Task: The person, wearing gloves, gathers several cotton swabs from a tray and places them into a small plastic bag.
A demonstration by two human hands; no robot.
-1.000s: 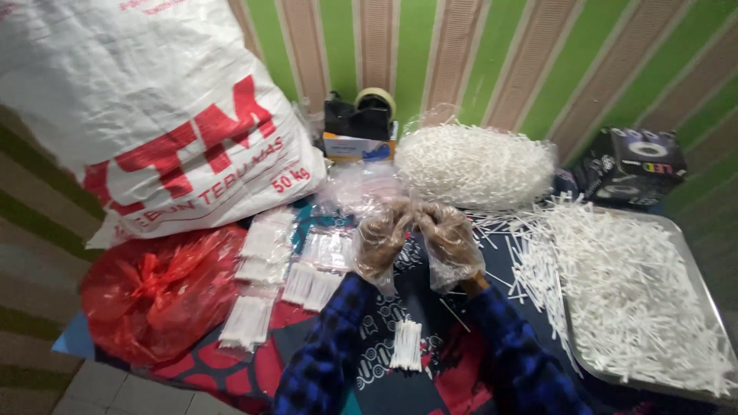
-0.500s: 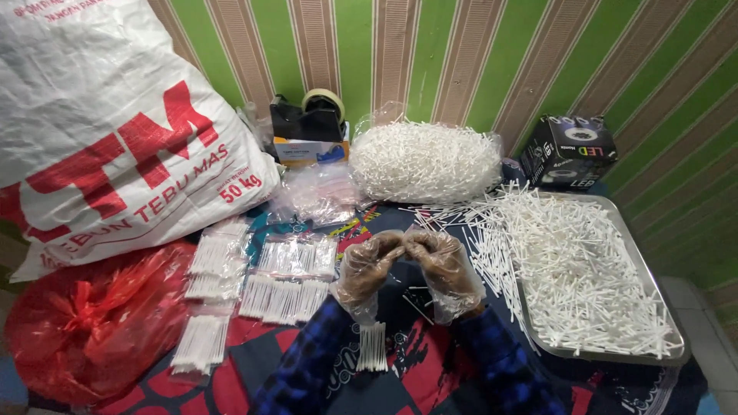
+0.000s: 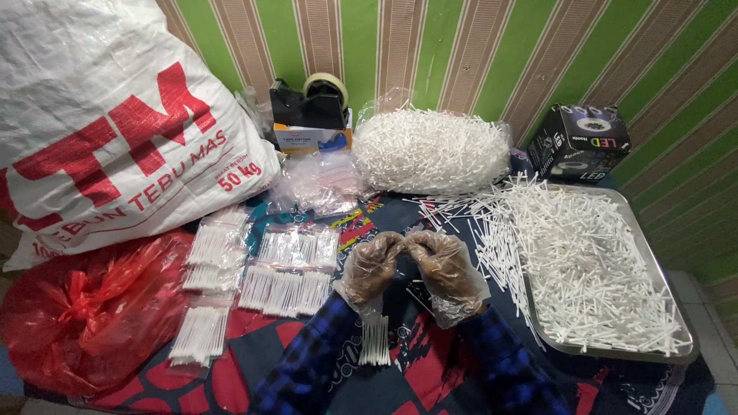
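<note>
Both my hands wear clear plastic gloves and blue plaid sleeves. My left hand (image 3: 370, 267) and my right hand (image 3: 444, 267) are held up together over the patterned cloth, fingers curled and fingertips meeting. I can make out nothing between them. A small bundle of white sticks (image 3: 375, 342) lies on the cloth just below my left wrist. Packets of white sticks in clear bags (image 3: 288, 270) lie to the left of my hands. A metal tray (image 3: 659, 269) full of loose white sticks sits to the right.
A big white woven sack (image 3: 115, 123) leans at the back left, with a red plastic bag (image 3: 84, 307) in front of it. At the back are a tape dispenser (image 3: 315, 104), a clear bag of white sticks (image 3: 430, 150), empty clear bags (image 3: 319, 184) and a black box (image 3: 580, 142).
My hands stay together at the middle, now with fingertips touching. The head view has swung left and tipped slightly, so sack, packets and tray sit further right in view.
</note>
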